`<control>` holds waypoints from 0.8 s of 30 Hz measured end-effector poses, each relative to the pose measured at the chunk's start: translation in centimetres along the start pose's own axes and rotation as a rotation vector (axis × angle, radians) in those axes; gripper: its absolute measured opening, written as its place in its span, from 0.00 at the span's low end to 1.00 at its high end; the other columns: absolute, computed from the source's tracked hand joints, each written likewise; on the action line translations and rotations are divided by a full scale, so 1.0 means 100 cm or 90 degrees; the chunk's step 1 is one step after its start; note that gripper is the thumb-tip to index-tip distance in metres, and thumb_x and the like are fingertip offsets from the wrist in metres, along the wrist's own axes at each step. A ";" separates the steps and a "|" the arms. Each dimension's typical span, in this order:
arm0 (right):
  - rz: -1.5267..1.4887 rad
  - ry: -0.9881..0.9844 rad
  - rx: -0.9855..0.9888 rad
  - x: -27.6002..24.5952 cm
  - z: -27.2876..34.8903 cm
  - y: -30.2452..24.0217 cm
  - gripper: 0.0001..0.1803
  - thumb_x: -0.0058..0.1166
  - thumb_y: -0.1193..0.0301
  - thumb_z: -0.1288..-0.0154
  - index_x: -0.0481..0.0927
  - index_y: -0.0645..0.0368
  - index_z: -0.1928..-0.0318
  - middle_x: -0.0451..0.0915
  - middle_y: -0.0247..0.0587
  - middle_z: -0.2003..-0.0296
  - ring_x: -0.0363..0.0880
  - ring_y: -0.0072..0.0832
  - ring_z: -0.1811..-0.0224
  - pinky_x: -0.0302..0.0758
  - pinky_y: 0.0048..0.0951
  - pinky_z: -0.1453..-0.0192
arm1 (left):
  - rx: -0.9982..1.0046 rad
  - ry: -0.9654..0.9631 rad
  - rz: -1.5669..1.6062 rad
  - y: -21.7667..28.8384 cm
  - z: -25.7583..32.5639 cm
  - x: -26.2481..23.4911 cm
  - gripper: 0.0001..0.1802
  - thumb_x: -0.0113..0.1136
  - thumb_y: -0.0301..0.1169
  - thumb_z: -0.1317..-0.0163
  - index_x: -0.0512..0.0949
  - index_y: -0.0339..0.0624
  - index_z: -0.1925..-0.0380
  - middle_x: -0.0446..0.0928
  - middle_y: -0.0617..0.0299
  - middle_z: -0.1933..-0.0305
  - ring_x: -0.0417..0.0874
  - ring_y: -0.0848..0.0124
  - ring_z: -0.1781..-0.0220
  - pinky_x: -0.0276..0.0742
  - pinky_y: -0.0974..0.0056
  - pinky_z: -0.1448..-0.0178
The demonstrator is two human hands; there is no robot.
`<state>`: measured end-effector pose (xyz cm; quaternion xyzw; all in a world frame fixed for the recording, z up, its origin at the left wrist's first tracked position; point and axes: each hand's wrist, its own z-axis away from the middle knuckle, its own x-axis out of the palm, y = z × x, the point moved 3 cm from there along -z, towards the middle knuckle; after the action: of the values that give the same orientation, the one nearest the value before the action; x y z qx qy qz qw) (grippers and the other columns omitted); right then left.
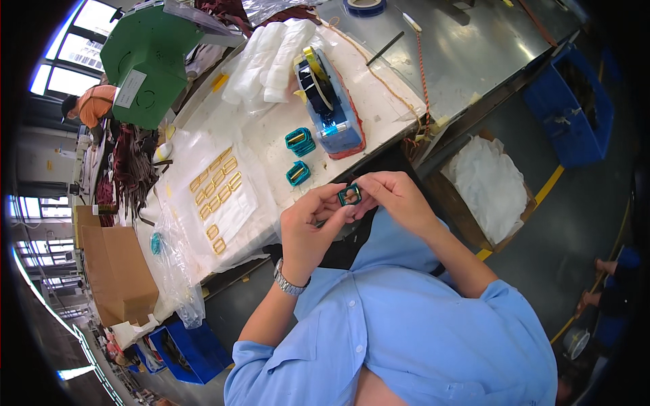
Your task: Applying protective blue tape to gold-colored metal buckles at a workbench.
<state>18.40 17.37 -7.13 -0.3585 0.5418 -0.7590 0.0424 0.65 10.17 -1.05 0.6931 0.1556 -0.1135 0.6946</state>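
In front of my body, just off the table's near edge, my left hand [311, 220] and my right hand [396, 196] hold a small rectangular buckle [343, 197] edged in teal between their fingertips. Its open middle shows between the thumbs. Beyond the hands, two stacks of teal-edged buckles, a nearer one [298, 174] and a farther one [299, 141], rest on the table. Gold buckles [218, 192] lie in rows on a white sheet to the left. A blue tape dispenser [333, 111] stands behind the stacks.
White plastic rolls [274, 57] and a green machine [145, 68] occupy the far side. An orange cord [421, 74] hangs over the metal table at right. A carton with a white liner [489, 189] and a blue crate [572, 111] stand on the floor. Another person [95, 105] works far left.
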 end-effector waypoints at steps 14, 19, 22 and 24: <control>0.205 -0.017 -0.019 0.038 -0.010 0.000 0.11 0.63 0.72 0.19 0.90 0.69 0.51 0.90 0.38 0.66 0.89 0.21 0.66 0.86 0.22 0.61 | 0.236 -0.006 -0.375 0.011 0.009 -0.041 0.21 0.80 0.26 0.41 0.87 0.40 0.48 0.88 0.53 0.47 0.91 0.56 0.52 0.88 0.58 0.50; 0.191 -0.020 -0.008 0.038 -0.015 -0.014 0.16 0.58 0.68 0.14 0.86 0.69 0.40 0.89 0.40 0.64 0.87 0.21 0.63 0.85 0.24 0.55 | 0.218 0.173 -0.349 -0.014 -0.015 -0.069 0.19 0.80 0.27 0.41 0.87 0.40 0.49 0.88 0.53 0.45 0.90 0.53 0.47 0.86 0.54 0.44; 0.186 0.007 -0.029 0.031 -0.013 -0.020 0.16 0.57 0.68 0.14 0.86 0.69 0.41 0.89 0.40 0.65 0.87 0.20 0.63 0.85 0.24 0.55 | 0.209 0.198 -0.354 -0.025 -0.027 -0.071 0.18 0.78 0.28 0.39 0.87 0.40 0.49 0.88 0.53 0.46 0.88 0.52 0.45 0.84 0.53 0.43; 0.193 0.041 -0.054 0.028 -0.011 -0.029 0.14 0.59 0.70 0.16 0.87 0.69 0.44 0.88 0.38 0.66 0.86 0.18 0.65 0.85 0.23 0.57 | 0.154 0.158 -0.369 -0.035 -0.035 -0.069 0.18 0.77 0.28 0.38 0.86 0.39 0.48 0.88 0.52 0.46 0.88 0.51 0.46 0.84 0.52 0.43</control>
<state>16.60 18.15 -3.44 -0.2498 0.6226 -0.7312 0.1238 -7.25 13.17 -1.70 0.7060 0.4147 -0.2390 0.5219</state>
